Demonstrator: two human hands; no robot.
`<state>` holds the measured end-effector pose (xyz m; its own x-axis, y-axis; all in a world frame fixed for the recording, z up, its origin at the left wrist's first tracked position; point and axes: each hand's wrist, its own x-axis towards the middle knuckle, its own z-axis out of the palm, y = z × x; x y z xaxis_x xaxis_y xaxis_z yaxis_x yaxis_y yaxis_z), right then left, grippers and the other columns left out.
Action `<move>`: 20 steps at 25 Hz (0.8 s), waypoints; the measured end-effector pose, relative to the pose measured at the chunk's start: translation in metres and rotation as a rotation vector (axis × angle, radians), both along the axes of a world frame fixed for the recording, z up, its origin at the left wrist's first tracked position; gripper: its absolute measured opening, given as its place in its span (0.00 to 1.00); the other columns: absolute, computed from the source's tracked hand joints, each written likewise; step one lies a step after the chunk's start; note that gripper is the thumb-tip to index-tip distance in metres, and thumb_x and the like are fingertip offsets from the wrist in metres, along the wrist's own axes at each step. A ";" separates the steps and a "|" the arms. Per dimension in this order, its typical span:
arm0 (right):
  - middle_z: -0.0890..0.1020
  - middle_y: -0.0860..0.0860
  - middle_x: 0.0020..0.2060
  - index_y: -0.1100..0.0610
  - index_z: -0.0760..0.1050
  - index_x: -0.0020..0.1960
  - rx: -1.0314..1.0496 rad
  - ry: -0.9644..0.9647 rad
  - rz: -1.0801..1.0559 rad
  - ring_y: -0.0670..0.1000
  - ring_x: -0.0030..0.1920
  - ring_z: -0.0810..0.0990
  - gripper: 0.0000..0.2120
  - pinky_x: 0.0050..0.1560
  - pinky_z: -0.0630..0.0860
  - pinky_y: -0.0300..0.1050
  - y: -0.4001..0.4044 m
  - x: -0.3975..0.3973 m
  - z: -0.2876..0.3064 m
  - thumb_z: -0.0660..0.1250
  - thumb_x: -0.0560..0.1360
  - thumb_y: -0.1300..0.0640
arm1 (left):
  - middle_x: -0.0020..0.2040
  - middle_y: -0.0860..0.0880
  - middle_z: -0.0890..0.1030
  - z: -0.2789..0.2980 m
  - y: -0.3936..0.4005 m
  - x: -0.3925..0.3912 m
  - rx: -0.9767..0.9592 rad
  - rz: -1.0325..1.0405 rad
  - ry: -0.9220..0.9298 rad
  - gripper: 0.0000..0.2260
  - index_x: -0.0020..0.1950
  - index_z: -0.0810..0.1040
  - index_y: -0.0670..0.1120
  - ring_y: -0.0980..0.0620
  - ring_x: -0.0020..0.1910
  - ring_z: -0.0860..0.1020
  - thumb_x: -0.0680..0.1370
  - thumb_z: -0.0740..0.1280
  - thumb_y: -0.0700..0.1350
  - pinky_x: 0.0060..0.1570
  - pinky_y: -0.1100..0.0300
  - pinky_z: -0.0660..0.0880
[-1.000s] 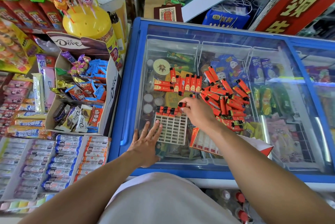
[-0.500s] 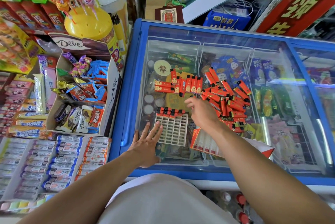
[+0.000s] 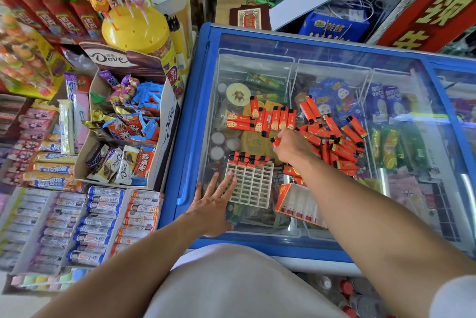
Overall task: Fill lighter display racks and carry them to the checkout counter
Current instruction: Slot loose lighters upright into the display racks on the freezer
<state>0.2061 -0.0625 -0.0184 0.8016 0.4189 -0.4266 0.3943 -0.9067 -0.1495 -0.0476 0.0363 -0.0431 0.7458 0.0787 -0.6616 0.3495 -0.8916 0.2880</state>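
Note:
A white grid rack point(image 3: 251, 185) lies on the freezer's glass lid point(image 3: 322, 65), with several red lighters point(image 3: 247, 158) standing in its far row. My left hand point(image 3: 212, 205) rests flat and open on the glass, its fingertips touching the rack's left edge. My right hand point(image 3: 292, 147) hovers just right of the rack's far end, closed on one red lighter point(image 3: 275, 141). A heap of loose red lighters point(image 3: 337, 141) lies beyond and to the right of that hand, and a short line of them point(image 3: 268, 119) lies further back.
A red and white lighter carton point(image 3: 296, 203) lies right of the rack under my right forearm. Left of the freezer stand a Dove chocolate box point(image 3: 123, 132), a yellow lollipop tub point(image 3: 136, 31) and candy trays point(image 3: 98, 225). The freezer's blue frame point(image 3: 192, 121) borders the glass.
My right hand left the rack's far row, reached back to the loose heap and now holds a lighter. The left hand has stayed flat beside the rack.

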 end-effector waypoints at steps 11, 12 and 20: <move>0.77 0.43 0.54 0.50 0.75 0.58 0.634 0.013 -0.145 0.45 0.50 0.78 0.13 0.51 0.73 0.44 -0.054 -0.014 0.067 0.72 0.76 0.48 | 0.80 0.55 0.31 0.003 -0.006 -0.006 -0.024 0.117 -0.190 0.46 0.82 0.34 0.52 0.48 0.79 0.31 0.79 0.66 0.60 0.77 0.43 0.34; 0.79 0.42 0.52 0.49 0.75 0.58 0.690 -0.002 -0.164 0.45 0.46 0.78 0.12 0.47 0.74 0.44 -0.067 -0.021 0.076 0.71 0.77 0.49 | 0.81 0.52 0.33 0.004 -0.010 -0.007 0.005 0.118 -0.222 0.45 0.82 0.35 0.51 0.48 0.80 0.32 0.79 0.65 0.59 0.78 0.45 0.34; 0.82 0.56 0.31 0.57 0.80 0.49 0.968 0.240 -0.462 0.52 0.30 0.79 0.11 0.35 0.78 0.49 -0.151 -0.078 0.094 0.77 0.72 0.53 | 0.84 0.50 0.48 0.035 -0.078 0.031 0.144 -0.622 -0.484 0.33 0.83 0.48 0.51 0.47 0.82 0.41 0.82 0.60 0.52 0.78 0.47 0.36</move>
